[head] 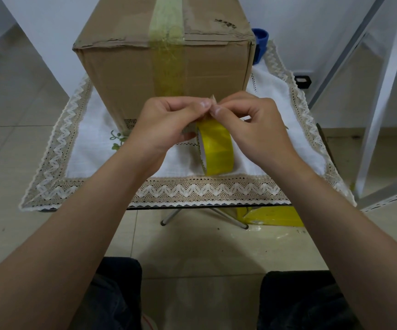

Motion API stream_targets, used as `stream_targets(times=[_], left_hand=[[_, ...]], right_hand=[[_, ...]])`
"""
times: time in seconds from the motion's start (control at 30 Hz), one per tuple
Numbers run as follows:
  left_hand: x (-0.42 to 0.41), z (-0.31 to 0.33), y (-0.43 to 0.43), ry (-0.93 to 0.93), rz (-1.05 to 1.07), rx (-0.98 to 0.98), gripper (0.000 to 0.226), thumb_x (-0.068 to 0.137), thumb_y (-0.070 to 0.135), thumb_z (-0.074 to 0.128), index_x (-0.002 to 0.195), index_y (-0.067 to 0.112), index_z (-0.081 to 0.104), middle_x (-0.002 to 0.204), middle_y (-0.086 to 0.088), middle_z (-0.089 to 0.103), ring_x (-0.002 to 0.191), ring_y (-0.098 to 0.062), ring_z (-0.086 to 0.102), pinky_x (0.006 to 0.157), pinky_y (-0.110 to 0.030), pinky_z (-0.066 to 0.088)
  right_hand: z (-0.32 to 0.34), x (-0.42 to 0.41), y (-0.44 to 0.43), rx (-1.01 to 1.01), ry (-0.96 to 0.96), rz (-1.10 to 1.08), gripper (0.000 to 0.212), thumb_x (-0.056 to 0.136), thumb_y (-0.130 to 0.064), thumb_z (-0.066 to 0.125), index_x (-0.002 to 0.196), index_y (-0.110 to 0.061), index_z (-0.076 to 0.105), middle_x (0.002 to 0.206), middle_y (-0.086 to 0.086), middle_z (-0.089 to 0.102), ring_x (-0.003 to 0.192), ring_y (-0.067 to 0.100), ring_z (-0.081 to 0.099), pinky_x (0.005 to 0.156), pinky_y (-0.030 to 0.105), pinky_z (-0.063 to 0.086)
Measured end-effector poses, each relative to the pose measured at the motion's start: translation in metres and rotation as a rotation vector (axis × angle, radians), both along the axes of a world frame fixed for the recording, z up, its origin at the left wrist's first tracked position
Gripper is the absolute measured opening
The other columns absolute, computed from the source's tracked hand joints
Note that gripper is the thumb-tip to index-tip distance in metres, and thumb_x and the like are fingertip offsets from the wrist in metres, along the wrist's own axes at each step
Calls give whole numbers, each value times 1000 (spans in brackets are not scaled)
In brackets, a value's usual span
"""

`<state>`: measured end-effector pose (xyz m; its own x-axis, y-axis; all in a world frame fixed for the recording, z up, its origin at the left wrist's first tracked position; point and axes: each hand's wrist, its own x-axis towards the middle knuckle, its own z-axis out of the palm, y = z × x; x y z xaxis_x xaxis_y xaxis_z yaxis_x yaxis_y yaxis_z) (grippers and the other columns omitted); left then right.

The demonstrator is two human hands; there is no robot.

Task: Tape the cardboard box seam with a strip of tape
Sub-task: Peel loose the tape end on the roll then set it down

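Now, at nine o'clock the lace-edged tablecloth [57,148] spreads out under my work. My left hand [166,122] has its fingers curled, thumb and forefinger pinching the loose tape end [213,99]. At twelve o'clock from that hand the cardboard box [126,75] stands on the cloth, with an old tape strip [169,60] running over its seam and down the near face. At six o'clock below the pinch, the yellow tape roll [217,148] stands on edge. My right hand [250,125] pinches the same end from three o'clock, fingertips meeting. A blue object [261,38] peeks out at the box's two o'clock.
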<state>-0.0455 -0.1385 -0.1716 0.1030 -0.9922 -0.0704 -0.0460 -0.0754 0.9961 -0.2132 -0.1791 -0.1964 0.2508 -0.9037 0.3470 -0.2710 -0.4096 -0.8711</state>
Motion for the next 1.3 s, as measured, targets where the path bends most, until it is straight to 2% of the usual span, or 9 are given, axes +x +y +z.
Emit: stream_targets(times=[0.17, 0.33, 0.43, 0.57, 0.77, 0.87, 1.0, 1.13, 1.3], left_hand=[[-1, -1, -1, -40, 23, -6, 6, 92, 20, 76, 90, 23, 81, 88, 2, 80, 91, -16, 75, 94, -37, 60], [6, 5, 0, 26, -75, 106, 18, 66, 38, 82, 78, 26, 84, 85, 6, 80, 88, -13, 73, 109, -48, 53], [8, 5, -1, 24, -95, 105, 16, 63, 37, 80, 75, 26, 83, 82, 10, 80, 82, -8, 73, 108, -43, 53], [7, 2, -4, -26, -77, 99, 18, 64, 37, 81, 78, 26, 80, 86, 14, 80, 91, -7, 72, 95, -34, 51], [8, 0, -5, -64, -94, 79, 30, 52, 43, 88, 74, 31, 72, 104, 11, 79, 98, -11, 71, 94, -40, 51], [13, -1, -6, -86, -75, 78, 43, 61, 35, 97, 79, 29, 59, 111, 1, 79, 97, -15, 71, 86, -39, 52], [14, 1, -1, -340, -20, 126, 45, 80, 55, 81, 86, 13, 67, 84, 7, 76, 76, -3, 66, 73, -28, 49], [5, -4, 10, -389, -203, 229, 49, 93, 59, 62, 104, 15, 78, 98, 0, 82, 89, -18, 77, 89, -39, 59], [-7, -15, 8, -225, -179, 156, 19, 95, 22, 74, 104, 6, 79, 104, -20, 79, 97, -32, 75, 107, -54, 53]], right_hand=[[-1, -1, 1, -83, 107, 22, 12, 95, -19, 71, 90, -18, 82, 92, -1, 70, 78, -1, 62, 65, 8, 40], [2, -3, 2, -198, 228, 61, 14, 96, -23, 71, 89, -19, 82, 94, -5, 68, 80, 2, 60, 70, 11, 40], [3, -5, 0, -242, 276, 69, 17, 95, -25, 69, 91, -15, 83, 98, -2, 70, 87, 9, 63, 76, 17, 43], [7, -11, -5, -273, 313, 77, 17, 91, -29, 74, 102, -20, 83, 104, -4, 70, 94, 9, 64, 82, 23, 50], [6, -13, -1, -276, 231, 54, 12, 92, -22, 77, 103, -23, 81, 90, -6, 76, 78, 1, 65, 68, 7, 42], [11, -14, -1, -176, 155, -5, 20, 92, -18, 78, 111, -20, 79, 85, -14, 75, 79, -8, 69, 68, 5, 45], [15, -16, -1, -136, 148, -26, 10, 91, -19, 79, 101, -19, 81, 82, -12, 77, 79, -4, 73, 65, 5, 45], [18, -13, 0, -192, 188, -39, 6, 92, -21, 76, 97, -21, 79, 81, -14, 76, 80, -3, 73, 67, 4, 43], [22, -16, -1, -261, 220, -92, 6, 93, -23, 75, 96, -21, 80, 77, -20, 72, 78, -2, 71, 79, 11, 52]])
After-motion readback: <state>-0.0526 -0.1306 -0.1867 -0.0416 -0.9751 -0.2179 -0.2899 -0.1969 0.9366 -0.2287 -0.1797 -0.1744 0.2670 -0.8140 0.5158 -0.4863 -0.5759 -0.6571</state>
